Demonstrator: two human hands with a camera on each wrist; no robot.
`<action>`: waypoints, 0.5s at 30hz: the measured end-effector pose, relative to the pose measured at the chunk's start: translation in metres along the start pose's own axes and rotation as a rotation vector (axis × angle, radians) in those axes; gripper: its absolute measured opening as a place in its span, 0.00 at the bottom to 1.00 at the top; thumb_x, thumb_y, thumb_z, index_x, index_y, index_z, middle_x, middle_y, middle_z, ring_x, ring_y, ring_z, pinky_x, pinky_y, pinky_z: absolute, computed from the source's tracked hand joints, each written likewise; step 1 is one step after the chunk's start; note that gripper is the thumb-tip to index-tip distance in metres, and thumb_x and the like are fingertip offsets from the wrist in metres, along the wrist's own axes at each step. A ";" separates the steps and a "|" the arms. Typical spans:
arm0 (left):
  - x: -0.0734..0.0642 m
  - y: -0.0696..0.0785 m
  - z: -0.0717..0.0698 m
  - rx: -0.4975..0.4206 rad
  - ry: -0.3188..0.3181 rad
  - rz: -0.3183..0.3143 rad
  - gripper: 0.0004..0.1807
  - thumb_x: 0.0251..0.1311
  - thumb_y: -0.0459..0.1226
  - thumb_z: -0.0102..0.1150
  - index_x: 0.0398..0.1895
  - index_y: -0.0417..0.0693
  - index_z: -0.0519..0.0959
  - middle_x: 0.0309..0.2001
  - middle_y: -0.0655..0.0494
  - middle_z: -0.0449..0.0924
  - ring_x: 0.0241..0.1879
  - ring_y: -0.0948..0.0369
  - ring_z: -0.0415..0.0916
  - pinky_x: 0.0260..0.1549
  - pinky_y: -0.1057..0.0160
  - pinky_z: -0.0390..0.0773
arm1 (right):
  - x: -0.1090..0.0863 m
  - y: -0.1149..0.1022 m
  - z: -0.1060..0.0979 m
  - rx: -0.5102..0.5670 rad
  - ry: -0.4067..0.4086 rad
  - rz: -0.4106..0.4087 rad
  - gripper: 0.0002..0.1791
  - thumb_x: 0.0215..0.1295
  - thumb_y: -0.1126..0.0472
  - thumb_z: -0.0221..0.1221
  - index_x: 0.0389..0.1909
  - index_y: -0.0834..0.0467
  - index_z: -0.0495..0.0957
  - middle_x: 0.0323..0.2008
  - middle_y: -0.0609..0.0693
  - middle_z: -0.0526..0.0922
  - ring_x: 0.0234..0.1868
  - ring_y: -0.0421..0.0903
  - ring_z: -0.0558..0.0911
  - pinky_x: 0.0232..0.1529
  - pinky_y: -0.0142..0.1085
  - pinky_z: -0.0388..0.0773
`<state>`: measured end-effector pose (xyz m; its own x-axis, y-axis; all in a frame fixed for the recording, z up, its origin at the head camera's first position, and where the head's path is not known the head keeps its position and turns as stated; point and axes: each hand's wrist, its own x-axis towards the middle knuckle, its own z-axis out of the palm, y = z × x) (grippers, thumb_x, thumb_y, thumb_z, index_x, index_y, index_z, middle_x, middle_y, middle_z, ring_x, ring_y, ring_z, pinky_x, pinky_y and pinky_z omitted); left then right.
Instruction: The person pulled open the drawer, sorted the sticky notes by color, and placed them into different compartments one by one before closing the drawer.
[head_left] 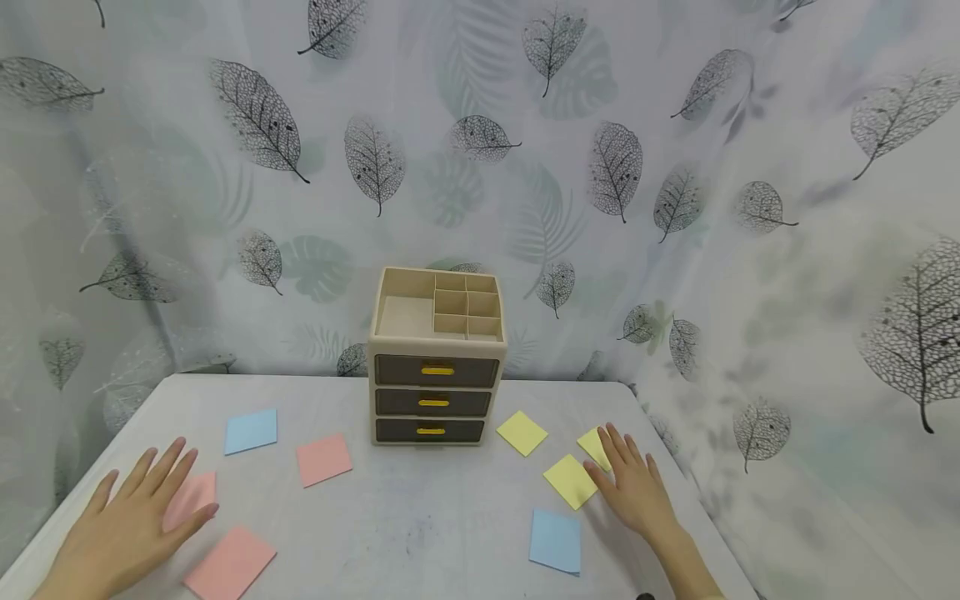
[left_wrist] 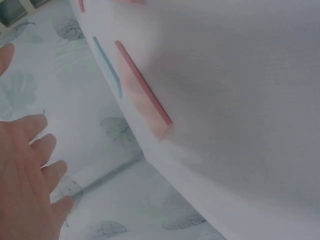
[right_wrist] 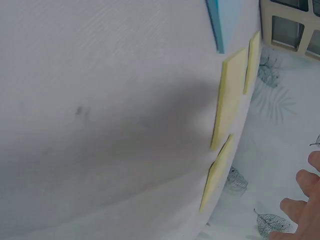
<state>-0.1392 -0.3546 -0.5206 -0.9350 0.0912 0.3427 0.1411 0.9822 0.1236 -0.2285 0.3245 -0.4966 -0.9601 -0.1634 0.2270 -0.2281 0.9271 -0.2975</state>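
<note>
- The left hand [head_left: 131, 521] is open, its fingers spread and palm down, raised above the white-covered table [head_left: 420, 517] and gripping nothing.
- A flat, square, pink paper-like pad [head_left: 197, 493] lies below it, seen between its thumb and index finger; the left wrist view shows the two apart.
- A larger-looking pink pad [head_left: 230, 564] lies nearer the person, just right of the thumb.
- Beyond the fingertips, to the right, lie a flat blue pad [head_left: 251, 431] and a third pink pad [head_left: 324, 460].
- The right hand [head_left: 633, 487] is also open, fingers extended, raised over the table and holding nothing.
- A flat, square, yellow pad [head_left: 591, 447] lies partly behind its fingers in the head view; a second yellow pad [head_left: 570, 481] lies just left of the thumb.
- Farther left are a third yellow pad [head_left: 522, 433] and, nearer the person, another blue pad [head_left: 555, 540].
- Between the hands, at the far edge, stands a cream three-drawer organizer [head_left: 437, 348].
</note>
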 end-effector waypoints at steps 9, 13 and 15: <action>0.012 0.016 -0.011 -0.006 0.092 0.060 0.53 0.69 0.59 0.60 0.86 0.55 0.43 0.85 0.54 0.41 0.81 0.68 0.19 0.77 0.53 0.17 | 0.017 -0.020 -0.004 0.005 0.077 -0.029 0.40 0.81 0.40 0.49 0.82 0.59 0.55 0.82 0.58 0.53 0.80 0.68 0.52 0.73 0.73 0.45; 0.023 0.023 -0.016 -0.014 0.121 0.098 0.51 0.68 0.58 0.61 0.85 0.50 0.49 0.84 0.52 0.47 0.82 0.65 0.24 0.78 0.53 0.21 | 0.027 -0.031 -0.009 0.021 0.125 -0.062 0.40 0.80 0.41 0.51 0.82 0.59 0.55 0.82 0.58 0.54 0.80 0.67 0.53 0.74 0.72 0.46; 0.029 0.028 -0.019 -0.017 0.137 0.117 0.49 0.68 0.58 0.61 0.84 0.47 0.53 0.84 0.52 0.49 0.83 0.64 0.26 0.79 0.53 0.22 | 0.032 -0.037 -0.012 0.028 0.143 -0.079 0.40 0.80 0.42 0.51 0.82 0.59 0.55 0.82 0.58 0.54 0.81 0.66 0.53 0.74 0.72 0.46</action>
<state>-0.1559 -0.3277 -0.4898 -0.8591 0.1806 0.4789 0.2530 0.9632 0.0905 -0.2493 0.2894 -0.4675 -0.9067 -0.1834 0.3797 -0.3078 0.9033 -0.2988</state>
